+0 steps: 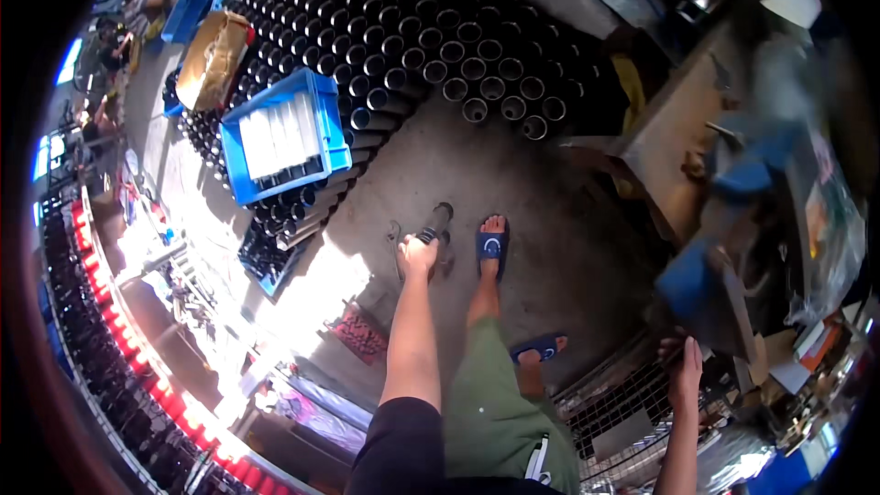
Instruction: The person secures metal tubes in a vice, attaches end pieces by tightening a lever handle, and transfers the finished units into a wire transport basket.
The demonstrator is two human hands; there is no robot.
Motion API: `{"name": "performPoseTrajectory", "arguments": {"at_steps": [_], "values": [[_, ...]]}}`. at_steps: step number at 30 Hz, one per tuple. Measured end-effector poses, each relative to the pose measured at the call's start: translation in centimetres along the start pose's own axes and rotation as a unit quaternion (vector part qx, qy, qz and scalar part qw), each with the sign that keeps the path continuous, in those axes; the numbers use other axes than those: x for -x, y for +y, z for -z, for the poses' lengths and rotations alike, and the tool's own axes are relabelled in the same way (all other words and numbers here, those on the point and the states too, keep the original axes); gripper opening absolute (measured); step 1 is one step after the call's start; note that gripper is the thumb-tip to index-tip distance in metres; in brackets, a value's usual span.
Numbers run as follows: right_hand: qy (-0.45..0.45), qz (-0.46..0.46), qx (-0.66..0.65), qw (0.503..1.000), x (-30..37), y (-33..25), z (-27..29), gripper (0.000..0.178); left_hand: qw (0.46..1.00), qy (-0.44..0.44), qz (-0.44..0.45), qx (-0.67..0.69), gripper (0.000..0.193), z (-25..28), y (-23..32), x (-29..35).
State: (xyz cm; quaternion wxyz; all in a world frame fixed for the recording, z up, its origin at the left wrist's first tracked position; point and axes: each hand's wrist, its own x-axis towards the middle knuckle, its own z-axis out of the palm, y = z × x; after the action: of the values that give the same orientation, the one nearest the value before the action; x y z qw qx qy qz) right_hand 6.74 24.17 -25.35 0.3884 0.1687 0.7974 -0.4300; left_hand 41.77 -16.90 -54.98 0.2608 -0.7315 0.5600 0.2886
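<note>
A: Where does the dark tube (442, 214) sit against the fingers?

B: In the left hand (418, 255). The fingers are closed around its near part, and the rest sticks out past the knuckles, pointing away from the wearer, above the concrete floor (403, 165).

A: And the right hand (682, 371)?

B: Off at the lower right, well apart from the tube, near a wire mesh rack (632, 394). Its fingertips are in shadow, so I can't tell whether they grip anything.

A: Counts, then. How many tubes?

B: One in the left hand. The stacked tubes (492, 87) ahead, dark with mostly pale-rimmed ends, run to far too many to count reliably.

A: Crates?

B: I can make out two blue ones clearly: the nearer crate (343, 154), on the stack, and a farther crate (191, 11) at the upper left. The nearer one holds a row of whitish cylinders (280, 135); glare blurs their number.

A: Anything between those crates?

B: One brown cardboard box (213, 60), also by the stack.

A: Near the feet?

B: Two dark blue sandals (492, 246), one on each foot, and one red-and-black patterned object (359, 334) left of the left forearm.
</note>
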Motion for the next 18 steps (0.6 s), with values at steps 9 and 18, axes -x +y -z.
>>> {"name": "performPoseTrajectory", "arguments": {"at_steps": [9, 18], "values": [[0.082, -0.018, 0.002, 0.996, -1.7, -0.7, -3.0, 0.016, 0.999, 0.013, -0.003, 0.053, 0.046, 0.8, 3.0, 3.2], [0.015, -0.050, 0.021, 0.998, 6.1, 8.1, 11.1, 0.018, 0.744, -0.375, -0.319, 0.452, 0.078, 26.5, -8.7, 38.8]]}}
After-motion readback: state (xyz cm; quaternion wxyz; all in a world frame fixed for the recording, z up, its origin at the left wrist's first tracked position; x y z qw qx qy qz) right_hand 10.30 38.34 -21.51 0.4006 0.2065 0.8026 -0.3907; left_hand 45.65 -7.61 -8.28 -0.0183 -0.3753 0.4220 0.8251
